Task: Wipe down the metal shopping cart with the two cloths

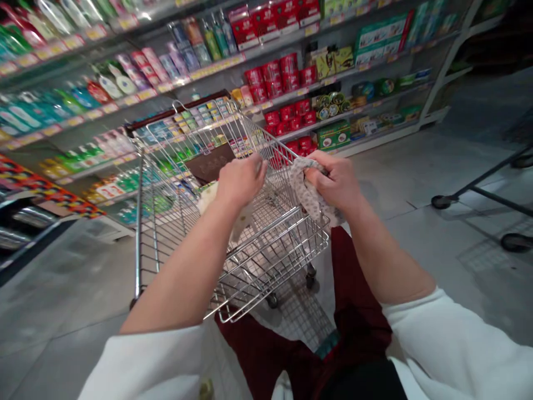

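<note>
A metal wire shopping cart (139,222) stands in front of me, at the ends of my outstretched arms. My right hand (336,180) is closed round a grey-and-white patterned cloth (307,191), which is bunched at the cart's right top rail and hangs down beside it. Over the basket, my left hand (241,179) is curled on a pale cream cloth (207,199); parts of that cloth show on both sides of the wrist, while the fingers are partly hidden. Beyond the left hand, a brown panel (211,164) is fixed at the cart's far end.
Shelves (200,72) packed with bottles, red tins (272,80) and boxes run across behind the cart. At the right is another wheeled frame (491,180) with black casters. A display case (25,228) stands at the left. My legs (353,283) are close to the cart's near edge.
</note>
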Demonstrator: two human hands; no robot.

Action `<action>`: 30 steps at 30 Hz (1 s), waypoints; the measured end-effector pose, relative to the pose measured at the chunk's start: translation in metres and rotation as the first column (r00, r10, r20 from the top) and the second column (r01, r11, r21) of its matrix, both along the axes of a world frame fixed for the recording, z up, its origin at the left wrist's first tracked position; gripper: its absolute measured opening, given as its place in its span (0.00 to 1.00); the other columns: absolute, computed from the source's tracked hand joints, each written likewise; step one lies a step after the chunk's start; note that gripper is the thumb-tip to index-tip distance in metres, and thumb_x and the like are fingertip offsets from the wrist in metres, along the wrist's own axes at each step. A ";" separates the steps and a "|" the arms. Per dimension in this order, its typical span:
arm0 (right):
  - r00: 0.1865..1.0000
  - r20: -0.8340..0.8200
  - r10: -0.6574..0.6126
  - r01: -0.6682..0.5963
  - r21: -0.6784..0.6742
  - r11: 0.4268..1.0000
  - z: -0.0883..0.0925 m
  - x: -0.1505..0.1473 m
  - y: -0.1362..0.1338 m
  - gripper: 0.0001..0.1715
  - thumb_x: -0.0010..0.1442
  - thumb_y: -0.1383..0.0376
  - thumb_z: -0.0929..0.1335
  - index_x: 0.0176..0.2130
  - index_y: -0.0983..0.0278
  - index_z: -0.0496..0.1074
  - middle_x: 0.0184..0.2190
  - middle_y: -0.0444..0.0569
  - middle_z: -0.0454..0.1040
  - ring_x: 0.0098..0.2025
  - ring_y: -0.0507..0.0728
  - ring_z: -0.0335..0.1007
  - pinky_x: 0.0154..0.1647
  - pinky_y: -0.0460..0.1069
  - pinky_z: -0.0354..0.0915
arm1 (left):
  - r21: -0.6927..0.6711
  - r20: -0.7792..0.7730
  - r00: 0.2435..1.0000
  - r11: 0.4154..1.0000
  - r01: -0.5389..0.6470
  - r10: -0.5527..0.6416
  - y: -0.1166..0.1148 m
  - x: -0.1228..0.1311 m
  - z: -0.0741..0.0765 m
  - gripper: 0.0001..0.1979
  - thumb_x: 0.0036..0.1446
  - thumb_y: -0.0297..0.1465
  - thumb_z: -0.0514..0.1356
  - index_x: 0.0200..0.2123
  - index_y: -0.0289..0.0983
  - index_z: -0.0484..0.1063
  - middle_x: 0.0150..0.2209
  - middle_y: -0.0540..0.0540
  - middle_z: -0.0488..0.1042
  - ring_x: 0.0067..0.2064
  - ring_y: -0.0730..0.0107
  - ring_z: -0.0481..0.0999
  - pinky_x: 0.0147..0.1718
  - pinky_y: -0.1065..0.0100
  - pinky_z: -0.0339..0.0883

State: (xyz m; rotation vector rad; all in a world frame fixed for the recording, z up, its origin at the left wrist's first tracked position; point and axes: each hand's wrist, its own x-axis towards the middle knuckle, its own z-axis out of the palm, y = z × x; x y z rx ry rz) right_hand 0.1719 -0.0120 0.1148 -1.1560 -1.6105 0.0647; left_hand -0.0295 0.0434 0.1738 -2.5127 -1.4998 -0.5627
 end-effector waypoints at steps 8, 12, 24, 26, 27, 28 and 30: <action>0.997 -0.040 -0.071 0.079 0.252 0.965 -0.028 0.001 -0.014 0.18 0.69 0.53 0.59 0.43 0.59 0.71 0.42 0.49 0.75 0.46 0.57 0.70 0.48 0.52 0.64 | -0.565 0.237 0.884 0.683 0.463 -0.403 -0.021 0.035 -0.008 0.24 0.64 0.45 0.47 0.31 0.36 0.74 0.32 0.45 0.75 0.37 0.64 0.72 0.40 0.67 0.65; 0.997 -0.007 -0.076 0.075 0.236 0.969 -0.027 0.005 -0.007 0.18 0.68 0.52 0.59 0.40 0.59 0.70 0.37 0.48 0.74 0.41 0.56 0.69 0.44 0.51 0.64 | -0.691 0.263 0.893 0.575 0.439 -0.366 -0.018 0.022 0.009 0.23 0.58 0.49 0.53 0.36 0.37 0.77 0.38 0.46 0.78 0.42 0.62 0.75 0.41 0.68 0.66; 0.995 -0.094 0.032 -0.013 0.195 0.981 -0.041 0.010 -0.013 0.23 0.65 0.47 0.63 0.51 0.57 0.68 0.50 0.51 0.73 0.53 0.60 0.69 0.54 0.56 0.64 | -0.732 0.436 0.852 0.437 0.523 -0.289 -0.016 0.031 -0.030 0.21 0.50 0.46 0.63 0.41 0.36 0.78 0.36 0.47 0.79 0.37 0.63 0.75 0.39 0.63 0.68; 0.991 -0.131 0.026 0.003 0.211 0.977 -0.050 0.012 -0.018 0.23 0.62 0.48 0.66 0.51 0.56 0.68 0.55 0.51 0.71 0.57 0.61 0.67 0.57 0.58 0.63 | -0.708 0.454 0.835 0.442 0.550 -0.311 -0.014 0.030 -0.031 0.23 0.50 0.47 0.64 0.42 0.36 0.78 0.36 0.48 0.78 0.38 0.64 0.74 0.41 0.64 0.68; 0.986 -0.169 -0.012 0.047 0.200 0.979 -0.057 0.014 -0.020 0.21 0.61 0.50 0.67 0.50 0.56 0.69 0.55 0.50 0.70 0.57 0.61 0.67 0.57 0.57 0.64 | -0.691 0.451 0.827 0.455 0.562 -0.337 -0.014 0.029 -0.030 0.23 0.50 0.48 0.65 0.42 0.36 0.78 0.36 0.49 0.78 0.38 0.65 0.74 0.42 0.64 0.67; 0.975 -0.212 -0.064 0.101 0.172 0.980 -0.064 0.016 -0.023 0.19 0.61 0.52 0.67 0.49 0.56 0.69 0.54 0.50 0.71 0.55 0.61 0.67 0.55 0.57 0.64 | -0.672 0.439 0.823 0.477 0.566 -0.360 -0.014 0.029 -0.028 0.23 0.50 0.48 0.65 0.41 0.36 0.78 0.36 0.49 0.77 0.38 0.66 0.73 0.41 0.65 0.66; 0.948 -0.276 -0.161 0.187 0.072 0.980 -0.083 0.023 -0.029 0.16 0.59 0.55 0.67 0.46 0.58 0.70 0.48 0.49 0.74 0.48 0.59 0.70 0.49 0.54 0.66 | -0.644 0.408 0.836 0.533 0.549 -0.367 -0.018 0.030 -0.023 0.23 0.50 0.51 0.64 0.37 0.36 0.77 0.32 0.51 0.74 0.35 0.68 0.71 0.37 0.67 0.64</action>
